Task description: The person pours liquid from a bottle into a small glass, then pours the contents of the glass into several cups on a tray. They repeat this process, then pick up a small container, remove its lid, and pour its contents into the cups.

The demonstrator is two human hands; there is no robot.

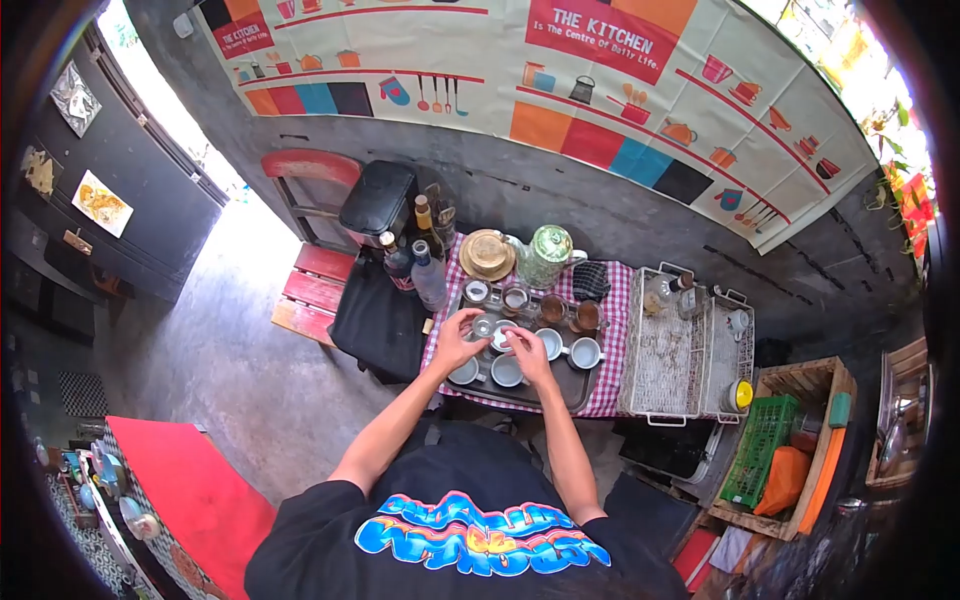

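Observation:
Both of my hands are over a dark tray (555, 385) of cups and glasses. My left hand (459, 342) is closed around the side of a small clear glass (484, 326). The fingers of my right hand (526, 352) are pinched at a small white thing (500, 338) beside that glass; its kind is too small to tell. White cups stand just in front and to the right, among them one cup (507, 371) below my right hand and another cup (585, 352) at the right. Behind them is a row of glass mugs (551, 309), some with brown contents.
A green patterned teapot (548, 256) and a stack of brownish saucers (487, 255) stand behind the tray on a checkered cloth (612, 375). Bottles (429, 280) are at the left. White wire baskets (668, 350) sit at the right, near a wooden crate (838, 385).

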